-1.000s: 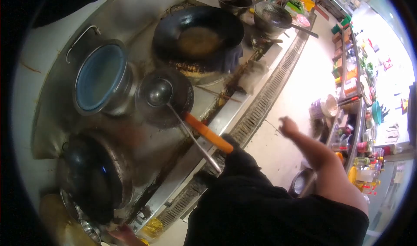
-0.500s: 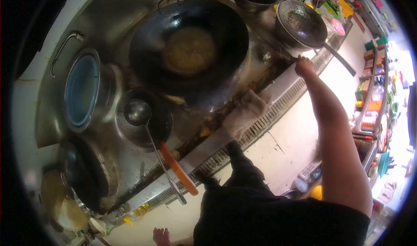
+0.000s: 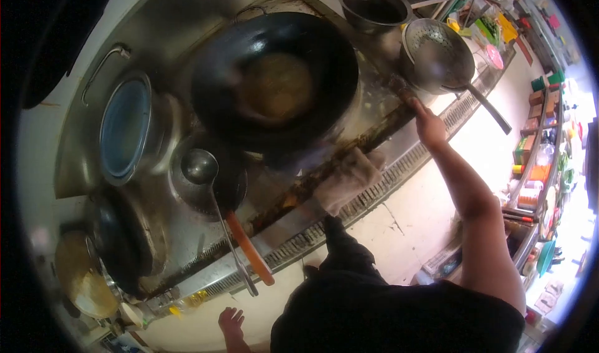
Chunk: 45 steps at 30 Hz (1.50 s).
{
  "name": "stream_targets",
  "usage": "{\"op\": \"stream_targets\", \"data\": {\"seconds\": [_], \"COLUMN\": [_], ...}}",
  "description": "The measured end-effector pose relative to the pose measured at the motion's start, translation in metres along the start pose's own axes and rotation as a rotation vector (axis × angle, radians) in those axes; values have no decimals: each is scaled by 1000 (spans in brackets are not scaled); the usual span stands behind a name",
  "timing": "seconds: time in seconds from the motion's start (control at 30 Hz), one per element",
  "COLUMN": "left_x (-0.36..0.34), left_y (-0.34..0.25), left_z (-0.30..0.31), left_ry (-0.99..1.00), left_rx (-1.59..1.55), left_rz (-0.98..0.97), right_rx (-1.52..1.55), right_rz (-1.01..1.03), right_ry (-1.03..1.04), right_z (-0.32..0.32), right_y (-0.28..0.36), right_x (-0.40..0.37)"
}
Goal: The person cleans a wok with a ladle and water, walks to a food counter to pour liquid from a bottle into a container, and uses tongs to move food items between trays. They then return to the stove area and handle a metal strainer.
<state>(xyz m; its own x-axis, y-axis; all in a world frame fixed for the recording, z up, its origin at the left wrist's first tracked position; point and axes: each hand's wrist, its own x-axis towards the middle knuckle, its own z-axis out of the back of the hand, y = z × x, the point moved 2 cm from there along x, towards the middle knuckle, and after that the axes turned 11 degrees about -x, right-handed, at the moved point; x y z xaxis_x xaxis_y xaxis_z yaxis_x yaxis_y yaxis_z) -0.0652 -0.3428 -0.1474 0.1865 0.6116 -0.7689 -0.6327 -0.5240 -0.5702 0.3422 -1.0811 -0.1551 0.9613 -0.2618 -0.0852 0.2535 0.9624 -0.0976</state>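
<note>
At the front edge of the stove, my right hand reaches out with its fingers closed, just below the perforated strainer. A dark shape lies at its fingertips, and I cannot tell what it is. My left hand hangs low at the bottom, fingers apart and holding nothing. Left of my right hand sits a large black wok with some brownish liquid in its bottom. A crumpled cloth lies over the stove's front edge between my hands.
A ladle rests across a smaller pan with an orange-brown handle, both handles jutting past the edge. At left stand a pot of bluish liquid and another black wok. A metal bowl of dark liquid is at the back.
My right hand has moved down and slightly left from the stove edge by the strainer. My left hand has risen a little into view. The whole view has shifted slightly.
</note>
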Motion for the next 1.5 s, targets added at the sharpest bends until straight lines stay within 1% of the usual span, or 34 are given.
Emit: {"op": "stream_targets", "data": {"seconds": [0.03,0.1,0.13,0.17,0.2,0.27,0.3,0.33,0.37,0.4,0.43,0.5,0.57,0.63,0.67,0.7,0.73,0.77,0.8,0.87,0.93,1.0,1.07,1.13,1.2,1.27,1.3,1.37,1.4,1.47,1.5], "left_x": [4,8,10,13,15,24,28,35,41,51,63,93,125,153,173,177,187,183,172,184,193,200,195,182,180,188,194,201,202,201,205], "left_y": [6,15,20,27,35,50,53,56,61,67,72,79,82,78,80,73,63,47,23,-7,-37,-67,-101,-132,-147,-158,-163,-171,-179,-192,-198], "left_z": [7,21,29,37,49,77,89,97,108,123,138,167,200,233,256,274,289,301,306,318,320,313,299,286,282,283,289,301,309,325,331], "left_ry": [19,37,0,-38,-44,35,34,-2,-34,-24,6,52,68,34,62,105,98,125,135,180,192,314,386,397,403,437,420,440,424,343,348], "left_rx": [-14,-40,-42,-49,-70,-141,-157,-147,-136,-154,-177,-216,-228,-237,-246,-315,-349,-417,-390,-400,-409,-509,-460,-503,-539,-532,-540,-486,-493,-509,-481], "left_rz": [11,21,19,19,25,57,56,70,87,92,85,75,41,70,60,-6,-1,-28,-65,-107,-117,-203,-287,-284,-284,-257,-262,-251,-251,-195,-217], "right_rx": [-143,-181,-217,-120,-124,-213,-153,-108,-64,-23,-31,661,978,1136,1204,1295,1387,1482,1514,1621,1331,855,687,757,649,302,308,182,185,-192,-352], "right_rz": [4,15,22,-59,-40,-72,-65,-24,-66,-109,-103,-298,-476,-410,-435,-391,-349,-341,-161,10,222,541,699,922,960,1117,1134,1223,1239,1282,1170], "right_ry": [93,69,46,4,-7,117,125,54,-43,-139,-162,-106,40,60,62,72,87,94,129,143,131,-12,-43,-46,125,32,35,60,66,126,222], "right_z": [2,4,8,12,5,-23,11,16,15,13,15,16,44,18,43,52,62,85,98,128,147,171,202,208,212,211,207,194,188,171,169], "right_y": [6,7,13,19,21,14,32,36,39,43,50,65,105,115,154,184,214,261,298,378,448,521,611,692,768,839,872,935,963,1013,1041], "right_x": [-1,7,10,7,10,15,-1,-8,-14,-24,-37,-77,-145,-194,-237,-265,-293,-322,-341,-369,-375,-377,-401,-409,-414,-414,-413,-409,-404,-395,-390]}}
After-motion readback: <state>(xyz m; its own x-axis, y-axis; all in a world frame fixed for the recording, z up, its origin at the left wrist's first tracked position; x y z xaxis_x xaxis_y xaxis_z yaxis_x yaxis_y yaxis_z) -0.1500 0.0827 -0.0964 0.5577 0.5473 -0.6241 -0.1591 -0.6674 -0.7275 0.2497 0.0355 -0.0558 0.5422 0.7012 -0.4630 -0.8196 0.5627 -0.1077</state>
